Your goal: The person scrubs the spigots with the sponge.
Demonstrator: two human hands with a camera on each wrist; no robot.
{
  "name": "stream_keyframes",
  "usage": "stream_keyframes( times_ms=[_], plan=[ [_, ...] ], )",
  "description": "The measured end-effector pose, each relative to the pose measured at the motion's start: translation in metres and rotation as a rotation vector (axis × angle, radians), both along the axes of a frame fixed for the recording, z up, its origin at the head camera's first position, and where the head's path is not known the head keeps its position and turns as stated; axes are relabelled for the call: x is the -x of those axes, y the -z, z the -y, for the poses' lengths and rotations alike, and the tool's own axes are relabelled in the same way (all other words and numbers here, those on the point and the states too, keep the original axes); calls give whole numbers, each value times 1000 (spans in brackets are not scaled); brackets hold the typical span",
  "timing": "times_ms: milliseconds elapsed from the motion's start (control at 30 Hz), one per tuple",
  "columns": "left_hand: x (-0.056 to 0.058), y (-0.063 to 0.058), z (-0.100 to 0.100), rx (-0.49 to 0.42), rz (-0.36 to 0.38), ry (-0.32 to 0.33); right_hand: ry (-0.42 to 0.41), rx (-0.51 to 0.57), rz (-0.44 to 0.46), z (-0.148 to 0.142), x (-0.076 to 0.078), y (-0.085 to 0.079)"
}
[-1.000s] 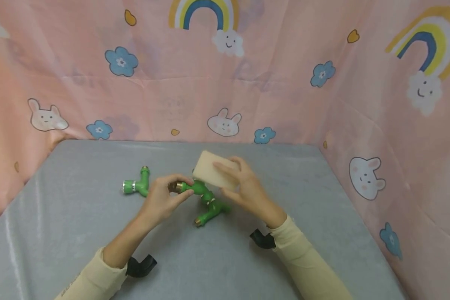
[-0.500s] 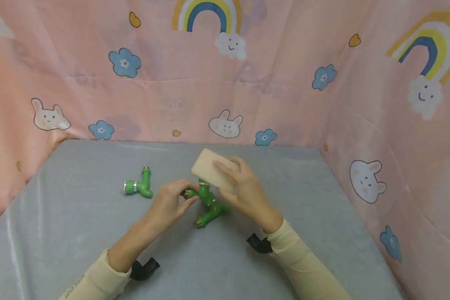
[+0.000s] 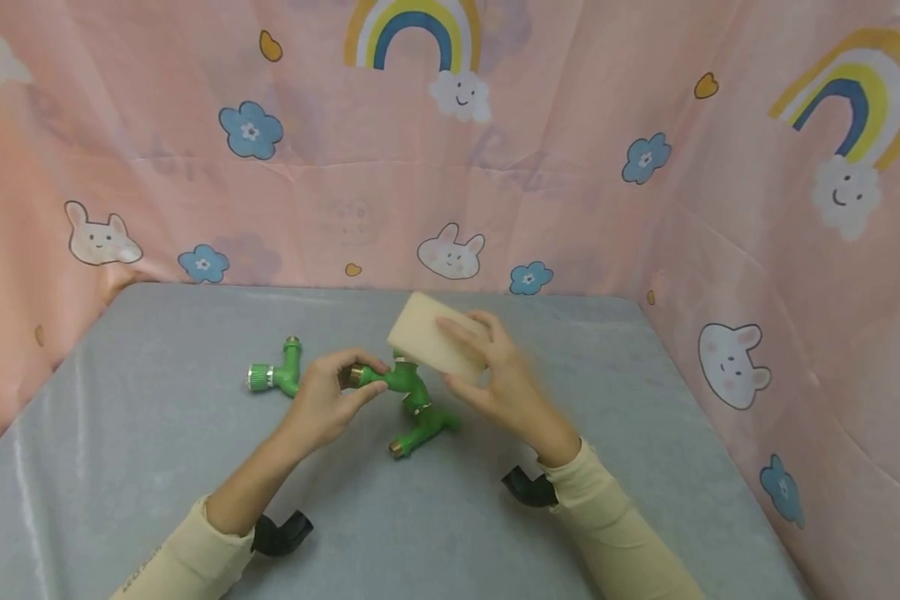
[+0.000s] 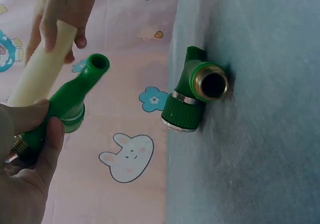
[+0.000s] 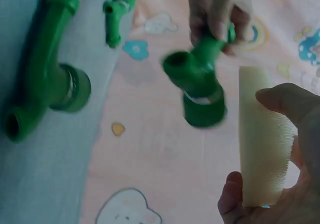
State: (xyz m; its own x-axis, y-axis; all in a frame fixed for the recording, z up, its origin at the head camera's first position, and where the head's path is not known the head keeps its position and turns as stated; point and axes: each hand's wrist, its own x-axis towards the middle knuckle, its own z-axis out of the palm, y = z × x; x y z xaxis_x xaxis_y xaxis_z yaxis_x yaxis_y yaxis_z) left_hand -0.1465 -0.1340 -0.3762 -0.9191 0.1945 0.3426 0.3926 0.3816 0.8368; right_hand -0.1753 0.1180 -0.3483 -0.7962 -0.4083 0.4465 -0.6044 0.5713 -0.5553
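Note:
My left hand (image 3: 330,400) pinches a green tap (image 3: 401,379) close to its brass threaded end, holding it above the table. In the left wrist view the tap's spout (image 4: 97,64) points away from the fingers. Just right of it, my right hand (image 3: 506,392) grips a cream sponge block (image 3: 435,337) between thumb and fingers. A gap shows between sponge and held tap in the right wrist view. Below the hands, a second green tap (image 3: 423,433) lies on the table. A third green tap (image 3: 277,373) lies further left, partly behind the left hand.
Grey cloth covers the table (image 3: 435,533). Pink printed curtains (image 3: 322,192) rise behind it and along its sides. A black curved piece (image 3: 285,533) sits by the left sleeve, and another black curved piece (image 3: 528,486) by the right.
The held tap shifted right and turned half a second ago, then came back left to nearly its earlier pose. The sponge has moved slightly up and to the right. Both grips stay the same.

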Motion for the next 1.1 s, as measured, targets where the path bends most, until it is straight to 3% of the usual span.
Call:
stream_keyframes(
  times_ms=[100, 300, 433, 567, 700, 867, 1000, 1100],
  plan=[
    [0, -1, 3, -92, 28, 40, -80, 1, 37, 5, -1, 6],
    [3, 0, 7, -191, 41, 79, -44, 46, 157, -5, 6, 10],
    [4, 0, 10, -247, 57, 103, -27, 94, 133, -11, 8, 7],
    [5, -3, 11, -310, 77, 127, -90, 110, 84, -9, 8, 5],
    [6, -6, 13, -363, 79, 114, -115, 92, 126, -8, 14, 8],
    [9, -3, 15, -351, 64, 95, -61, 109, 181, -16, 17, 7],
    [10, -2, 14, -324, 2, 116, -100, 106, 112, -11, 9, 3],
    [8, -2, 13, -313, -54, 108, -139, 47, 73, -2, 1, 3]
  ],
)
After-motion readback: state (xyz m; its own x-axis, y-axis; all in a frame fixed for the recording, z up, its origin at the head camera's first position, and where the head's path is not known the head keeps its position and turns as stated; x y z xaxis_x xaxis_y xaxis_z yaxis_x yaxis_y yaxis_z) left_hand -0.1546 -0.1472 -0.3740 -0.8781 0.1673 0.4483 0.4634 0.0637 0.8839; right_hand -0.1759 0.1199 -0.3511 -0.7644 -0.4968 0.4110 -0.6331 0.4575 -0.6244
